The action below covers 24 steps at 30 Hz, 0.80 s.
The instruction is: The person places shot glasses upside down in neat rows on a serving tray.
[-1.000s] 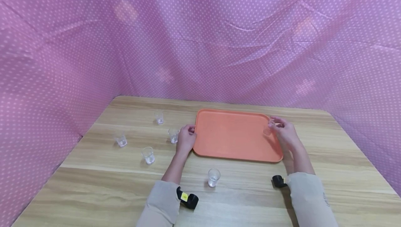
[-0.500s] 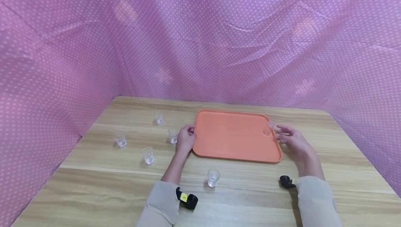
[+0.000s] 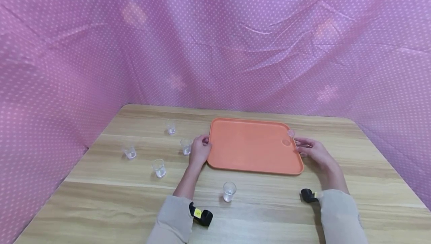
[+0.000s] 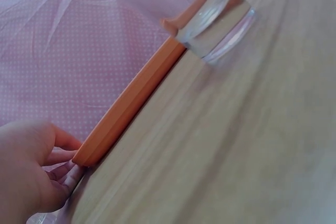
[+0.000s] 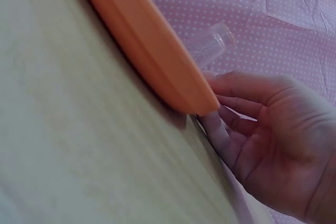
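Note:
An orange tray (image 3: pixel 252 145) lies on the wooden table. My left hand (image 3: pixel 200 150) holds its left rim; in the left wrist view the fingers (image 4: pixel 65 139) pinch the tray's corner. At the right rim, my right hand (image 3: pixel 316 152) grips the edge; the right wrist view has one digit over the rim and others beneath it. One clear shot glass (image 3: pixel 291 135) stands on the tray near its right edge, just beyond the right fingers. Another glass (image 3: pixel 186 147) sits on the table close beside the left hand.
More clear shot glasses stand on the table: one glass (image 3: pixel 229 191) in front of the tray, others to the left, among them a near glass (image 3: pixel 159 168), a far glass (image 3: pixel 171 127) and a leftmost glass (image 3: pixel 130 152). A pink dotted cloth (image 3: pixel 215 49) hangs behind.
My right hand has let go of the shot glass on the tray, drawn back to the right, then come onto the tray's right rim. The left hand has stayed on the left rim.

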Motion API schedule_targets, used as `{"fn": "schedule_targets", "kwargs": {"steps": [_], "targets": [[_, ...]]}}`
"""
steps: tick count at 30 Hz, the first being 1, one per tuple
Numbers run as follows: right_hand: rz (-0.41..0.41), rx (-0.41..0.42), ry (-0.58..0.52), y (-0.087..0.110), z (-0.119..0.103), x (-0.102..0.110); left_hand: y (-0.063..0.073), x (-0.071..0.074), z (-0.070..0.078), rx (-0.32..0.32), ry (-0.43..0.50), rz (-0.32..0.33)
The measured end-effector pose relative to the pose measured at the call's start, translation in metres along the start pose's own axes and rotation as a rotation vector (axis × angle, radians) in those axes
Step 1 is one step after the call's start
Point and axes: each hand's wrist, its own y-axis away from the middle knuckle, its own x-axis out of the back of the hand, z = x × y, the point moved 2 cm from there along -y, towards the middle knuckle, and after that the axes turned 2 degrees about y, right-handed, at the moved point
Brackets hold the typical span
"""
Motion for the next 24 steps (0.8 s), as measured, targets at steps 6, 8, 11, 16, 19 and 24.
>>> {"fn": "schedule_targets", "kwargs": {"steps": [6,8,11,16,19,24], "targets": [[-0.019,-0.008,-0.021,0.002,-0.002,0.000,0.004,0.000,0.007,-0.040,-0.008,0.036],[-0.018,-0.005,-0.005,0.002,-0.002,0.000,0.006,0.001,0.012,-0.075,-0.003,0.061],[-0.018,0.000,0.025,0.001,-0.002,0.001,0.008,0.001,0.020,-0.196,0.046,0.096],[-0.009,0.005,0.062,0.001,-0.003,0.002,0.013,0.006,0.045,-0.412,0.239,-0.014],[-0.013,-0.001,0.052,0.000,-0.002,0.000,0.019,0.012,0.058,-0.471,0.303,-0.170],[-0.009,0.004,0.043,0.000,-0.001,-0.003,0.033,0.025,0.068,-0.484,0.286,-0.579]]}}
